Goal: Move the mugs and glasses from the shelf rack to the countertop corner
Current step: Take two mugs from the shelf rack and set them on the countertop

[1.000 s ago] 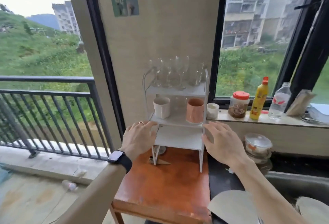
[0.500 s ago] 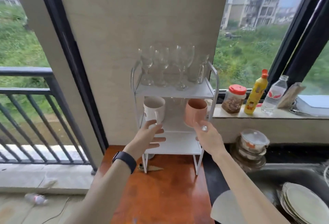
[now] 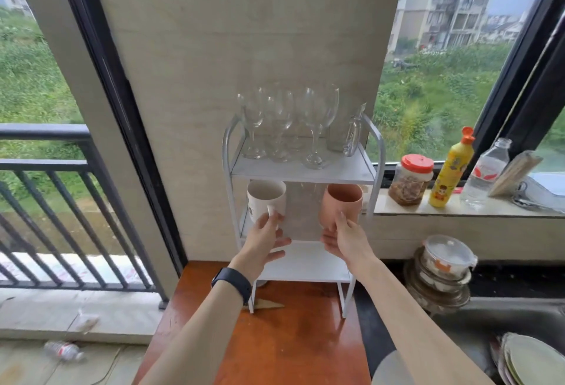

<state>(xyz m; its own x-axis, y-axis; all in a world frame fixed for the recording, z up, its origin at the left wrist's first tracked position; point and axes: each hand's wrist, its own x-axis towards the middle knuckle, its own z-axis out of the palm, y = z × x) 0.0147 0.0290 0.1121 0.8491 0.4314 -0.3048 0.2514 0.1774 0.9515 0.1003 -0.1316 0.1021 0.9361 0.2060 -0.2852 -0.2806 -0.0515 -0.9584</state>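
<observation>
On the middle shelf of the rack (image 3: 227, 152), the left hand (image 3: 263, 241) is pinching the white mug (image 3: 265, 199) by its handle. The right hand (image 3: 345, 239) is, seemingly, gripping the pink mug (image 3: 342, 202) low down. The glasses (image 3: 282, 121) are standing above. The next move is drawing both mugs out under that shelf.

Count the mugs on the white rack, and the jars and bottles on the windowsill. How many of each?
Mugs: 2, the white mug and the pink mug.
Jars: 1, the red-lidded jar.
Bottles: 2, the yellow bottle and the clear bottle.
Total: 5.
</observation>
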